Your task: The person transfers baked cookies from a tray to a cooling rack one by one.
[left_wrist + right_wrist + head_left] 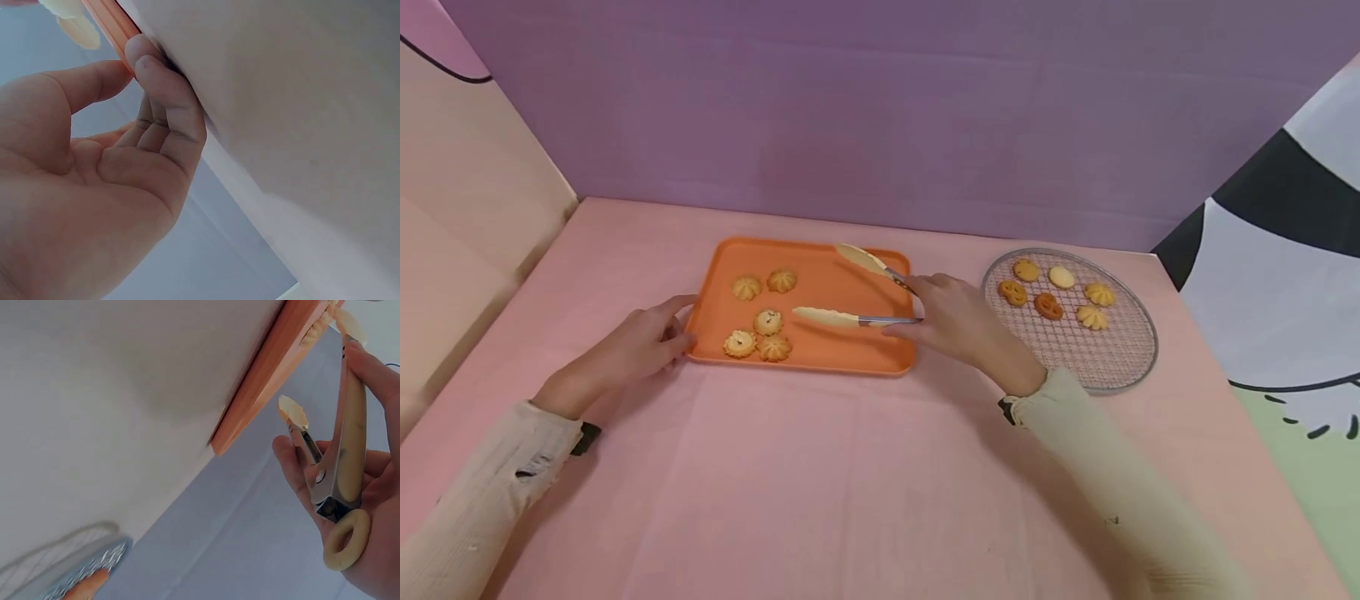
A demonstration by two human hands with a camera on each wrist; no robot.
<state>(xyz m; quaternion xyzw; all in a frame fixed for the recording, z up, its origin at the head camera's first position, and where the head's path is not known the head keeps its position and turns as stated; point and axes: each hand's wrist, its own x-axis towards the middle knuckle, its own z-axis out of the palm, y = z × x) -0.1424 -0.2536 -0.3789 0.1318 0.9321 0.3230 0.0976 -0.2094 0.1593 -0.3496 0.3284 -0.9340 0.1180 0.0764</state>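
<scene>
My left hand (634, 343) pinches the left rim of an orange tray (842, 350); in the left wrist view the thumb and fingers (164, 81) meet at the tray's edge. In my right hand (962, 323) is a pair of tongs (889, 320) with cream-coloured tips and handles, its arms spread apart above the right half of the tray. Nothing lies between the tips. Several cookies sit on the tray's left side: two ridged swirl cookies (747, 287) at the back, and a group nearer the front with a pale-centred cookie (740, 343).
To the right lies a round wire cooling rack (1075, 367) bearing several cookies, among them a pretzel-shaped cookie (1048, 306), a round pale cookie (1062, 277) and a swirl cookie (1100, 293). A pink cloth (820, 483) covers the table. Behind stands a purple backdrop (880, 117).
</scene>
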